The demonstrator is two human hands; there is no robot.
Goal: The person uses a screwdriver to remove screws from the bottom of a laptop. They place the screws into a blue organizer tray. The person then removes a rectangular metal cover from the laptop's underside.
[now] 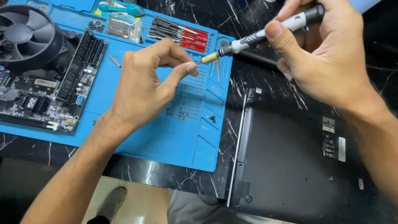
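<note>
Head view showed the right hand [327,54] gripping a screwdriver [265,35] while the left hand [145,83] pinched its bit [209,58], which could slip and drop beneath them.

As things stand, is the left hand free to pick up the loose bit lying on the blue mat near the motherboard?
Probably not: the left hand is pinching at the screwdriver tip. Nothing covers the loose bit.

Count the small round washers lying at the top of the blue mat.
3 washers, as far as shows: a tight cluster on the blue mat near its top edge, left of the clear plastic box and above the circuit board. More may be hidden.
</note>
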